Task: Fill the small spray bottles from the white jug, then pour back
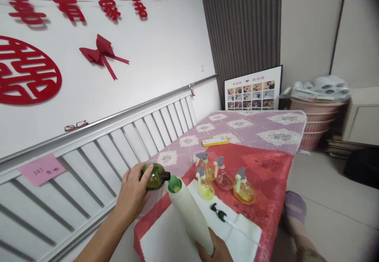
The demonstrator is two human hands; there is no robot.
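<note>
The left hand (133, 193) is wrapping closed around a dark green bottle (155, 176), which is lying tipped almost on its side with its mouth pointing toward 3 o'clock. That mouth is sitting just over a green funnel (174, 183) that is resting in the neck of a tall white bottle (191, 214). The right hand (214, 250) is gripping the white bottle near its base, fingers closed on it, and the bottle is leaning toward 11 o'clock above a white cloth (166, 238). The cloth is lying on the red-covered surface (272, 171). At 3 o'clock from the funnel, four small spray bottles (243, 189) holding yellowish liquid are standing upright close together. A dark pump head (220, 213) with its tube is lying on the cloth at 5 o'clock from the funnel. A yellow box (215, 141) is lying well apart at 12 o'clock.
</note>
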